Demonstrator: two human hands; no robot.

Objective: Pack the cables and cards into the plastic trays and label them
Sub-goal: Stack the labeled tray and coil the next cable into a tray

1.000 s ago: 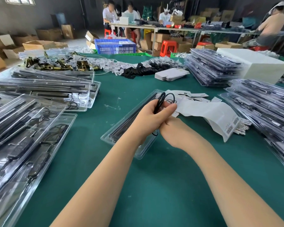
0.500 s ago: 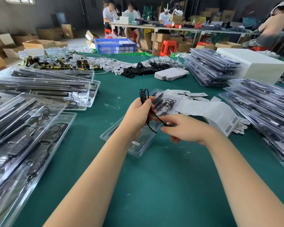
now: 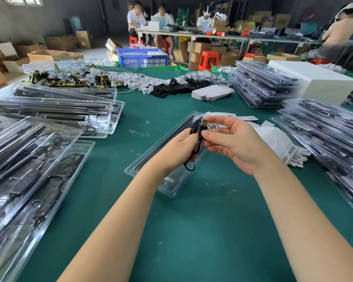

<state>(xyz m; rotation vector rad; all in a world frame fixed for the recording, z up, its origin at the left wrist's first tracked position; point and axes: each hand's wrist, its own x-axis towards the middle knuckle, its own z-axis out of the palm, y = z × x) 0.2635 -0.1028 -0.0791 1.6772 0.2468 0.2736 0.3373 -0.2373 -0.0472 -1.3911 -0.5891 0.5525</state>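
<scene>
A clear plastic tray [image 3: 149, 168] lies slantwise on the green table [image 3: 202, 231], with a long black rod in its far side. Above it my left hand [image 3: 177, 149] grips a coiled black cable [image 3: 195, 129], and a loop of it hangs below my fingers. My right hand [image 3: 232, 142] pinches the cable's USB plug [image 3: 204, 124], which points upward. White label sheets with barcodes [image 3: 281, 144] lie just right of the tray, partly behind my right hand.
Filled clear trays are stacked at the left [image 3: 39, 151] and right [image 3: 324, 135]. Farther back lie white folded cards [image 3: 212, 93], black parts, brass clips and a white box [image 3: 314, 82]. People sit at a far table.
Both hands rose and came together over the tray. My right hand moved from the cable's lower strand up to the USB plug, which now stands upright beside the coil.
</scene>
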